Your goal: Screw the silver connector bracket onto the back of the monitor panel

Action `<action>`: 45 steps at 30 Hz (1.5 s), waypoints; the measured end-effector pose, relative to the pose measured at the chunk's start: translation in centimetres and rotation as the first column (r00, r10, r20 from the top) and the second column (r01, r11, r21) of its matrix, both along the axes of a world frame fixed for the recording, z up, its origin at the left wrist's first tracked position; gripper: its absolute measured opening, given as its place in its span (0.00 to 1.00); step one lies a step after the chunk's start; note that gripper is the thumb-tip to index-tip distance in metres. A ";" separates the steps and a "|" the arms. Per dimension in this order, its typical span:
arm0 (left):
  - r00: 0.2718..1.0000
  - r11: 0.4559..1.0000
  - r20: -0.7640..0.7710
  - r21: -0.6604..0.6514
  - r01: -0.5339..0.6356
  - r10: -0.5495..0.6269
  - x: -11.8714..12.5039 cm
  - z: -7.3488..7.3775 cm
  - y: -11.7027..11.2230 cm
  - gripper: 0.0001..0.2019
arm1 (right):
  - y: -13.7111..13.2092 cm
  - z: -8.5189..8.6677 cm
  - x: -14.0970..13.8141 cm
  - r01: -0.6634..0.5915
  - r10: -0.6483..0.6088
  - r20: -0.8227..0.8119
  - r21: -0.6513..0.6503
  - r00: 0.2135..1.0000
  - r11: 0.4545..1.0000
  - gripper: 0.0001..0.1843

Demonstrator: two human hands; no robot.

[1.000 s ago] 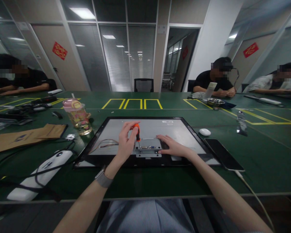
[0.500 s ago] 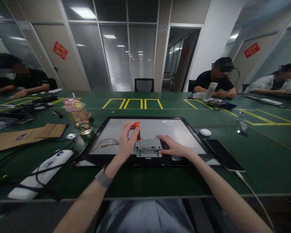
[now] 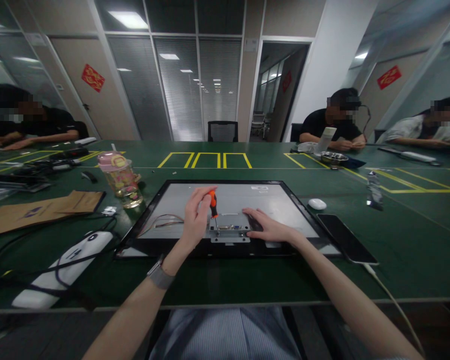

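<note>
At the middle of the near side of the green table (image 3: 210, 285), saw a display panel (image 3: 285, 215) lying flat, grey back upward, with a metal bracket (image 3: 229, 240) near its front edge. Noted connectors (image 3: 230, 227) in a row at the bracket, and thin cables (image 3: 165, 218) on the grey back to the left. Held an orange-and-black screwdriver (image 3: 213, 204) in the left hand (image 3: 195, 212), fingers clamped round the handle, shaft pointing down at the bracket's left end. Could not make out the exact seating of the tip. Rested the right hand (image 3: 268, 226) on the panel by the bracket's right end, fingers stretched forward and slightly apart, apparently gripping nothing; could not tell of any contact between thumb and bracket.

Judged best to line the shaft up squarely, press straight along it before turning, turn in short, even twists, and steady the panel with the right palm. Judged a sideways slip toward the connectors the likeliest mishap.

Farther out, saw a phone (image 3: 347, 239) just beside the panel's right edge, a pink-lidded bottle (image 3: 118, 177) to the left, and co-workers (image 3: 328, 122) seated across the table.
</note>
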State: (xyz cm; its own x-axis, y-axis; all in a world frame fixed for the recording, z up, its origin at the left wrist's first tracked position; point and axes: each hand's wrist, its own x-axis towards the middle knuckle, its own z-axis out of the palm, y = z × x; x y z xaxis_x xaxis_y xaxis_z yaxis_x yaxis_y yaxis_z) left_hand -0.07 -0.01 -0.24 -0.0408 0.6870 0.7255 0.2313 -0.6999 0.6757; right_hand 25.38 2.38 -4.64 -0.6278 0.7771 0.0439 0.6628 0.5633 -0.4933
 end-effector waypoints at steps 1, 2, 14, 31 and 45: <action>1.000 1.000 0.010 -0.009 0.013 -0.013 0.0 0.0 -0.1 0.14 | 0.0 0.1 0.0 0.003 -0.003 0.000 -0.008 1.000 1.000 0.41; 1.000 1.000 0.022 -0.016 0.023 -0.022 0.0 0.0 -0.1 0.14 | -0.1 0.2 0.0 0.008 -0.008 -0.001 -0.015 1.000 1.000 0.41; 1.000 1.000 0.005 0.007 -0.004 0.004 0.1 0.0 -0.1 0.12 | 0.3 -0.4 0.1 0.021 -0.021 -0.018 -0.022 1.000 1.000 0.35; 0.998 0.999 0.040 0.009 -0.041 0.040 0.1 0.0 0.0 0.14 | 0.3 -0.2 0.1 0.001 -0.001 -0.022 -0.019 1.000 1.000 0.36; 0.997 0.999 0.079 -0.049 0.012 -0.008 0.2 0.0 -0.1 0.14 | 0.2 -0.4 0.0 0.012 -0.012 0.005 0.065 1.000 0.998 0.41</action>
